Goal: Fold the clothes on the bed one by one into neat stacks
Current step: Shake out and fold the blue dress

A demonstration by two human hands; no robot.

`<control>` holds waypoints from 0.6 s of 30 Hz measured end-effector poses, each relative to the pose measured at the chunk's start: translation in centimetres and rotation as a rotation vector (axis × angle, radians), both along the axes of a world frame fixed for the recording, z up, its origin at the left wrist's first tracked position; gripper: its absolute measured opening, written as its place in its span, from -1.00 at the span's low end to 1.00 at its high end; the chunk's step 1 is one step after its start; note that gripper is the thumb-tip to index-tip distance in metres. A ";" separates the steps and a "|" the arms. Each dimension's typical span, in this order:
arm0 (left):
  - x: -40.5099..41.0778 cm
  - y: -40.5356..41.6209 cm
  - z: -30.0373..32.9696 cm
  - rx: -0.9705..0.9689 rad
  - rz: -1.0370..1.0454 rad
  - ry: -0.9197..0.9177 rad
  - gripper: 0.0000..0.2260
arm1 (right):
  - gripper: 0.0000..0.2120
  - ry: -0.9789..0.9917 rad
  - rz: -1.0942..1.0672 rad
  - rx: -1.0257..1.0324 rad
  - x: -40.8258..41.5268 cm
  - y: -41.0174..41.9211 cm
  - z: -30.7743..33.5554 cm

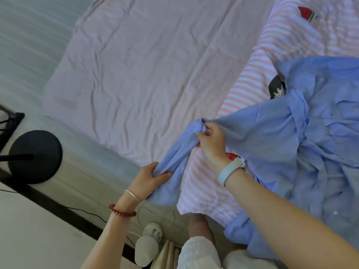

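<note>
— On the bed [136, 74], what room is there?

— From the head view, a wide stretch of wrinkled pink sheet [147, 61] lies bare to the left and beyond the hands, running to the bed's left edge, where it meets the pale floor [25, 41]. A round black stand base [35, 156] sits on the floor just off the near left corner.

— And the clothes?

— A blue shirt [281, 136] lies rumpled on the right side, over a pink-and-white striped garment [206, 191] with watermelon prints. The shirt's bulk spills over the near edge of the bed at lower right.

— Which way does it run?

— One sleeve [180, 152] stretches out from the bulk toward the lower left, its long axis slanting down to the bed's near edge.

— The hands?

— Left hand [149, 175] grips the sleeve's end, fingers curled round bunched cloth. Right hand [211, 142], a pale band on its wrist, pinches the sleeve further up, fingers folded into the fabric. Both are lifted a little off the stripes.
</note>
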State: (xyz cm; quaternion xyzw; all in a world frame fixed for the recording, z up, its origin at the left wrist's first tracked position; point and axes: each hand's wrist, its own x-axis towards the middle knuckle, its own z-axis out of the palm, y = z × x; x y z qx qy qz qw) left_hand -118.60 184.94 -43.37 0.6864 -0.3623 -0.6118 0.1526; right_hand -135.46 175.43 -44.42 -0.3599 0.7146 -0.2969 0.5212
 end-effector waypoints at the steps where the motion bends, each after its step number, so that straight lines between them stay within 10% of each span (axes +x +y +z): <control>1: 0.3 0.0 -0.1 0.021 0.043 0.034 -0.63 | -0.83 0.044 -0.036 -0.020 -0.4 -0.6 -0.2; 10: -1.3 -1.4 -1.2 0.040 0.612 0.017 -0.90 | -0.72 0.095 0.008 0.031 -1.4 0.6 0.2; 15: -4.2 -2.5 0.1 0.094 0.767 0.482 -0.68 | -0.69 -0.164 0.531 -0.068 -0.5 5.2 2.9; 18: -5.2 -2.8 0.9 -0.003 0.709 0.635 -0.53 | -0.73 -0.083 0.496 -0.106 -1.4 5.0 2.7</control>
